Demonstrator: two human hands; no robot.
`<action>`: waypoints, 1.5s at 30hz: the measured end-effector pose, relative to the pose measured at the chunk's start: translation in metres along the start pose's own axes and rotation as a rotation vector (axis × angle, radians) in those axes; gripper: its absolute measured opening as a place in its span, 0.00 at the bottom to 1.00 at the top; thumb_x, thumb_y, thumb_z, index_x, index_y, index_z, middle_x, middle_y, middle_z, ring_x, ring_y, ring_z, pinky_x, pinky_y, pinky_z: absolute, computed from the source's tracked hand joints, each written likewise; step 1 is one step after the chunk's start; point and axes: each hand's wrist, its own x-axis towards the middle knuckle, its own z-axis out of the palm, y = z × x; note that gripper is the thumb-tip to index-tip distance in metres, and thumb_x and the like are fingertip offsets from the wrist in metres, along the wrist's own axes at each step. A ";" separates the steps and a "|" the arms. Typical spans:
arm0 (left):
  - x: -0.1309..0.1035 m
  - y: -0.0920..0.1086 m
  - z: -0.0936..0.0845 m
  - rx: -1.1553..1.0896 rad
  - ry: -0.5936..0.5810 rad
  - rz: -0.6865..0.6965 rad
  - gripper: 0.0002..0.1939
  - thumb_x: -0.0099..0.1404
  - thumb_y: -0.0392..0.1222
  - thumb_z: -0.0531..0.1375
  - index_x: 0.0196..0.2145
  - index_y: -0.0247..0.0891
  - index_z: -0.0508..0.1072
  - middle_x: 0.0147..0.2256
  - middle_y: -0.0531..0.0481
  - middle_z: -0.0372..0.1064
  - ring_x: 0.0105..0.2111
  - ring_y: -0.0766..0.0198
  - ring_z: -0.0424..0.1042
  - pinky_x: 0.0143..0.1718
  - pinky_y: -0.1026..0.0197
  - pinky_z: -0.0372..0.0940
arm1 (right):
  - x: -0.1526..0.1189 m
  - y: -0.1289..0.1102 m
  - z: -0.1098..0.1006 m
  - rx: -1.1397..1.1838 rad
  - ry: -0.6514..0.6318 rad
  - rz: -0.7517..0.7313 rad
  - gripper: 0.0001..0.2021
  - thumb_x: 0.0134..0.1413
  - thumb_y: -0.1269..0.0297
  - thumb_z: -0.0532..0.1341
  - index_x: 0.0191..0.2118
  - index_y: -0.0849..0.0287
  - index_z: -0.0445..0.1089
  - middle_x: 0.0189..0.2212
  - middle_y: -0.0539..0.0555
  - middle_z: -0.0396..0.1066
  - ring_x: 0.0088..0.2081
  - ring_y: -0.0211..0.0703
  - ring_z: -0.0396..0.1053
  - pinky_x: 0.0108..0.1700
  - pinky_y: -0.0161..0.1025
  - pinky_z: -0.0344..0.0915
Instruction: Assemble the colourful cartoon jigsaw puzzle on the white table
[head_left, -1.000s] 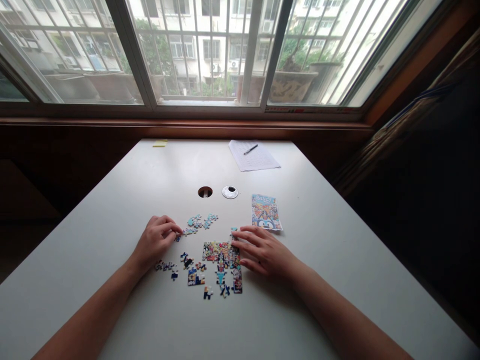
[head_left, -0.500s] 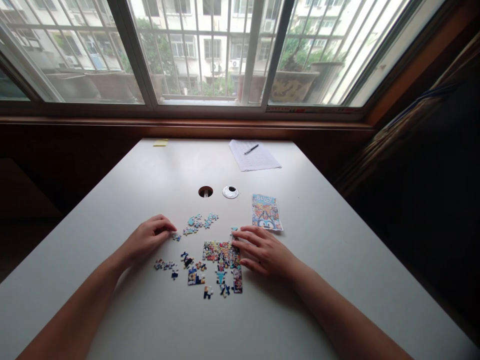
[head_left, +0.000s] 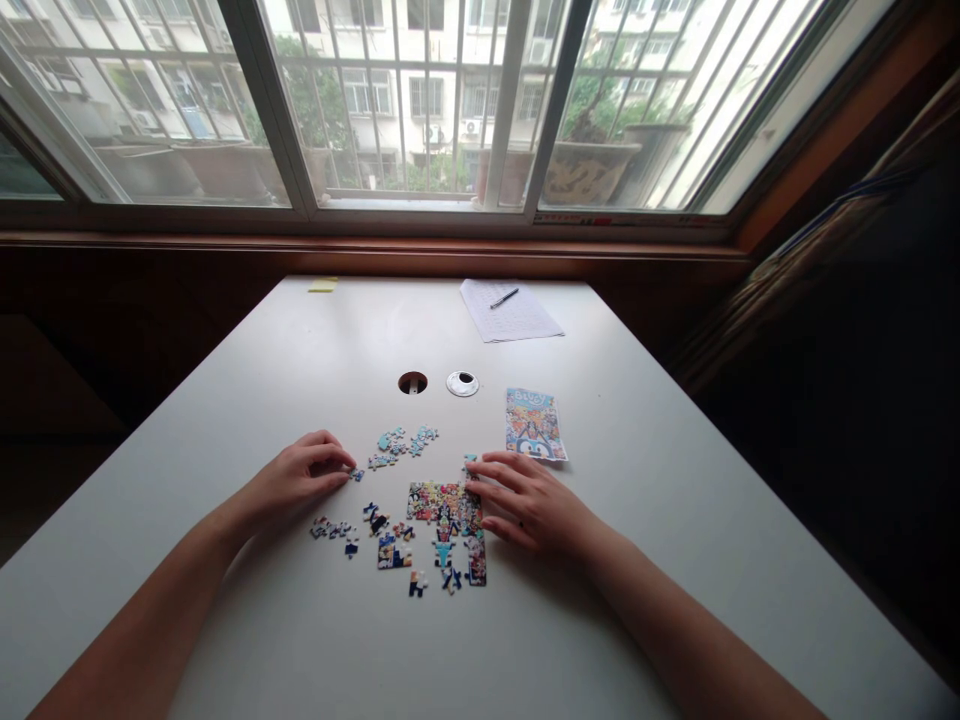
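Jigsaw pieces (head_left: 390, 440), flat, knobbed and many-coloured, lie before you around the middle of the smooth white tabletop (head_left: 225, 440), some loose, others fitted into one patchy block (head_left: 442, 498) with gaps toward its lower left. Your bare right hand (head_left: 534, 500), fingers loosely spread, lies at the block's right side and hides part of it. Your bare left hand (head_left: 300, 473) has its fingers curled toward the thumb at a small dark-blue piece (head_left: 358, 475); you cannot tell whether they pinch it or merely touch it. Designs on the pieces are too small to make out, and the tabletop's near edge is cut off. Its far edge runs below a wide barred window (head_left: 405, 130), with a brownish curtain (head_left: 787, 260) in shadow off to the right. Count two hands, one blue-and-orange picture sheet (head_left: 535, 425) just beyond the right hand, one slim dark pen (head_left: 504, 298) on white printed paper (head_left: 517, 322) near the far right corner, one yellow paper pad (head_left: 323, 285) near the far left corner, one round dark hole (head_left: 412, 383) and one silver ring-shaped cap (head_left: 457, 389) side by side; the loose pieces crowd too closely to count.
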 end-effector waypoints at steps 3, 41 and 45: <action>0.000 0.002 0.000 0.021 0.001 0.004 0.13 0.67 0.54 0.60 0.42 0.46 0.79 0.46 0.48 0.69 0.45 0.56 0.71 0.46 0.58 0.69 | 0.000 0.000 0.000 -0.002 -0.002 0.003 0.23 0.67 0.54 0.57 0.63 0.54 0.65 0.62 0.56 0.65 0.63 0.55 0.59 0.61 0.56 0.62; 0.008 0.007 0.024 0.137 0.366 0.065 0.16 0.71 0.54 0.56 0.45 0.44 0.78 0.42 0.46 0.68 0.43 0.56 0.68 0.43 0.56 0.68 | 0.000 0.000 0.000 0.005 0.003 0.002 0.23 0.66 0.54 0.58 0.63 0.53 0.65 0.62 0.57 0.65 0.63 0.54 0.59 0.62 0.56 0.62; 0.007 0.010 0.026 0.203 0.364 0.139 0.14 0.70 0.52 0.57 0.41 0.44 0.79 0.42 0.46 0.69 0.45 0.54 0.66 0.46 0.54 0.66 | 0.000 -0.001 0.000 0.008 0.008 0.003 0.23 0.66 0.54 0.58 0.63 0.53 0.65 0.62 0.57 0.66 0.63 0.54 0.59 0.62 0.55 0.62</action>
